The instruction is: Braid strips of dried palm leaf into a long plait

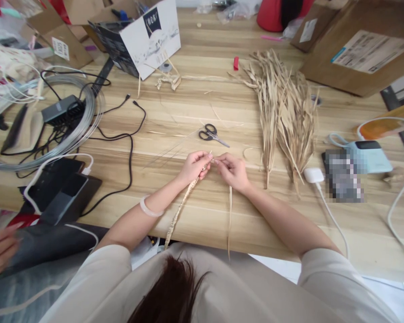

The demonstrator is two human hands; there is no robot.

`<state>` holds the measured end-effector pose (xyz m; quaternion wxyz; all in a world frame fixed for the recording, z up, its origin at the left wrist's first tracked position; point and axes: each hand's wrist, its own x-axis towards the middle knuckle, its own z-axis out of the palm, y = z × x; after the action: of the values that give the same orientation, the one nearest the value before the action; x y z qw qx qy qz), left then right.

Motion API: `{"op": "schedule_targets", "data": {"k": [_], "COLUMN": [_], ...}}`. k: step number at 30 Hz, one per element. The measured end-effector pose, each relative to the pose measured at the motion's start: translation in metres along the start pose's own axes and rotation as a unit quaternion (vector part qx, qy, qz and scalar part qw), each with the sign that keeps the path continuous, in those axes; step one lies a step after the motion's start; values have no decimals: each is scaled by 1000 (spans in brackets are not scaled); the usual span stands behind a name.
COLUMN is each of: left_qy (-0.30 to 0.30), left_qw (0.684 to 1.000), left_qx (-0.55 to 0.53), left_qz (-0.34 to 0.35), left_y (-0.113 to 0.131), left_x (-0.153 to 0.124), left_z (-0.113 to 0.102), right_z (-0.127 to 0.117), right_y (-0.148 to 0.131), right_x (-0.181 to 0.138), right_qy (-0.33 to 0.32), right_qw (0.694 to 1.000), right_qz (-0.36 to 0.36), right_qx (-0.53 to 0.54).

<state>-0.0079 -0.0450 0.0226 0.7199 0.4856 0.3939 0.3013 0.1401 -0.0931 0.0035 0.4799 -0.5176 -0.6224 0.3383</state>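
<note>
My left hand (195, 166) is closed around the upper end of a braided straw cord (181, 204), whose length hangs down over the table's front edge. Close beside it, my right hand (233, 171) pinches at the tip of the cord, fingertips nearly touching those of the left. A flat pale straw strip (230, 220) runs down from under my right hand past the table edge. Just beyond both hands lie black-handled scissors (212, 133), blades pointing right. What exactly sits between my right fingertips is too small to make out.
Dried straw bundles (272, 112) lie to the right. A coil of clear tubing (90, 121) and black cables (131, 148) spread over the left side. Cardboard boxes (343, 72) and a white box (155, 40) stand at the back. Another person's hand (2, 251) is at lower left.
</note>
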Motion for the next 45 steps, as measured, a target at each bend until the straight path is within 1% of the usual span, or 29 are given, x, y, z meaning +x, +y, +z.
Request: {"op": "schedule_targets", "data": {"k": [3,6,10,12,19,28,31,33,35,37,38,40,43,45], "left_qy": [1,8,12,12,7,43,57,59,57,51,49,48,51,52], "left_qw": [999,997,992,992,997,997,998,998,998,998,998,997,996,994], "left_qx": [-39,-69,-98,-94,-65,-50,-32,-12,9,25,32,46,71,86], "left_qz": [-14,-30,-72,-79,-50,-38,-22,-3,11,17,20,25,34,39], "left_y": [1,4,7,8,3,3,1,-1,-2,-3,-3,-3,-5,-7], "left_x": [1,2,4,4,5,6,6,5,3,2,2,1,1,1], "left_z": [2,3,2,1,0,1,-1,-1,-1,0,0,0,0,0], "right_z": [-1,0,0,0,1,3,4,5,5,5,4,2,-2,-2], "right_y": [0,1,2,2,3,4,4,4,5,6,7,8,6,3], "right_x": [3,5,5,4,4,3,2,1,0,-1,-1,-2,-2,-1], "right_qy": [-19,-18,-20,-25,-35,-36,-18,7,27,34,30,14,-36,-60], "right_qw": [993,986,986,987,990,992,997,999,998,989,983,966,935,919], "right_qz": [60,81,89,88,77,68,59,31,-27,-93,-116,-137,-142,-141], "right_qx": [104,143,139,132,110,97,48,-2,-52,-108,-141,-217,-323,-363]}}
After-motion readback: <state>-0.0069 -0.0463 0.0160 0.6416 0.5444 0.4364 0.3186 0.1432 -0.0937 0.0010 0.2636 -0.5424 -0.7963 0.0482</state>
